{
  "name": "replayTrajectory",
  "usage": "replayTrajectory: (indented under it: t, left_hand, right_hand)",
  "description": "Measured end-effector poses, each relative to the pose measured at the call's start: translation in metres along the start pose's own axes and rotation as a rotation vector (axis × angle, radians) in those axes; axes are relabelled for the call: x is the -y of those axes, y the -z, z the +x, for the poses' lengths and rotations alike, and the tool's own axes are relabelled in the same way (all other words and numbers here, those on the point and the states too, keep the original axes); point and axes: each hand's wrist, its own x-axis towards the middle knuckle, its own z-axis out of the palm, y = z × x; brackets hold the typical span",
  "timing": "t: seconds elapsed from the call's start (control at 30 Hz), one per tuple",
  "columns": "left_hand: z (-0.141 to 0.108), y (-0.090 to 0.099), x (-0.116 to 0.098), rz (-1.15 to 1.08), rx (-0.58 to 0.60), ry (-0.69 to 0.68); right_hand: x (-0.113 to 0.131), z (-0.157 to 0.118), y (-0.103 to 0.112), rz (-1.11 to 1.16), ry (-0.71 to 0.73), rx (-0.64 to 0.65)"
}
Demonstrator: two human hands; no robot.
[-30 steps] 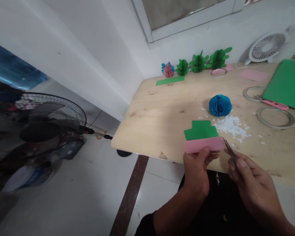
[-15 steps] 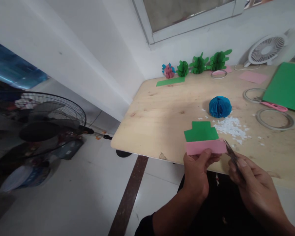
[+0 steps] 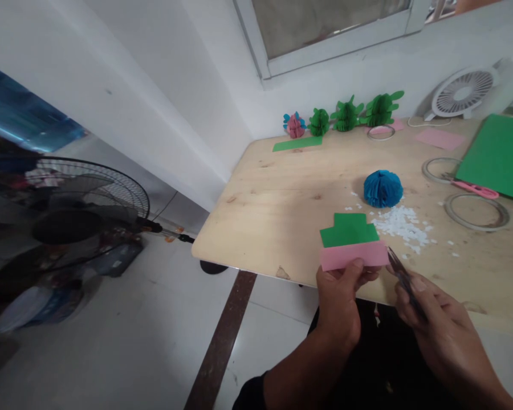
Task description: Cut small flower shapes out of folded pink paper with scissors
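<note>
My left hand (image 3: 341, 290) grips a strip of pink paper (image 3: 346, 255) at its lower edge, thumb on top. In my right hand (image 3: 431, 313) is a dark pair of scissors (image 3: 404, 276), whose tips point at the right end of the pink paper. Whether the blades touch the paper I cannot tell. Just beyond the strip lie pieces of green paper (image 3: 349, 229) on the table. A blue pleated paper ball (image 3: 383, 188) sits behind them, with a scatter of small white paper bits (image 3: 404, 225) in front of it.
Several paper figures (image 3: 345, 115) stand along the wall. To the right are tape rings (image 3: 476, 212), pink-handled scissors (image 3: 476, 189), a green sheet (image 3: 500, 156) and a small white fan (image 3: 464, 92). A black standing fan (image 3: 81, 193) is left of the wooden table (image 3: 256, 210).
The scissors have drawn slightly back from the pink paper's right end, and that end looks a little shorter. Both hands have shifted slightly left.
</note>
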Motion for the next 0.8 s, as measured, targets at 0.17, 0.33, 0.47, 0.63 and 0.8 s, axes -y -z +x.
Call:
replayTrajectory:
  t: [0.17,0.33,0.47,0.63,0.8]
  left_hand:
    - [0.0012,0.0002,0.0003,0.013,0.001,0.002]
    - [0.0000,0.0013,0.0024,0.050,0.019,0.037]
    - [-0.0002,0.0018,0.0029,0.061,0.020,0.046]
    - [0.0009,0.0024,0.0032,0.084,0.013,0.052]
    - [0.0012,0.0031,0.0030,0.079,0.018,0.060]
  right_hand:
    - [0.0000,0.0003,0.0002,0.018,-0.019,-0.012]
    - [0.0041,0.0014,-0.0017,0.015,0.023,-0.020]
    - [0.0058,0.0025,-0.0022,0.016,0.034,0.003]
    - [0.0064,0.0026,-0.0021,0.019,0.019,0.006]
    - [0.0065,0.0026,-0.0015,0.001,0.033,0.012]
